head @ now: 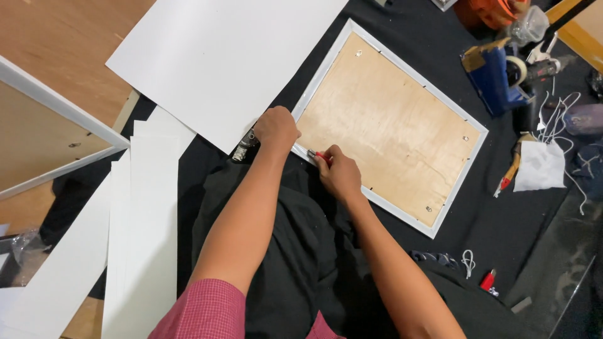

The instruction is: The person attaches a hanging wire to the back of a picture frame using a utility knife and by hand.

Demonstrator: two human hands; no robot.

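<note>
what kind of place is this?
Likely a picture-framing workshop, with the work done on the floor: a white frame lying face down with its plywood backing up, large white sheets, and a tape dispenser among loose tools.

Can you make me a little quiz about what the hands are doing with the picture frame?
1. True or false: the picture frame lies with its wooden back facing up.
2. What does the right hand hold? A) a red-handled tool B) a paintbrush C) a cup
3. Which hand rests at the frame's corner beside the big white sheet?

Key: 1 true. 2 A. 3 the left hand.
</note>
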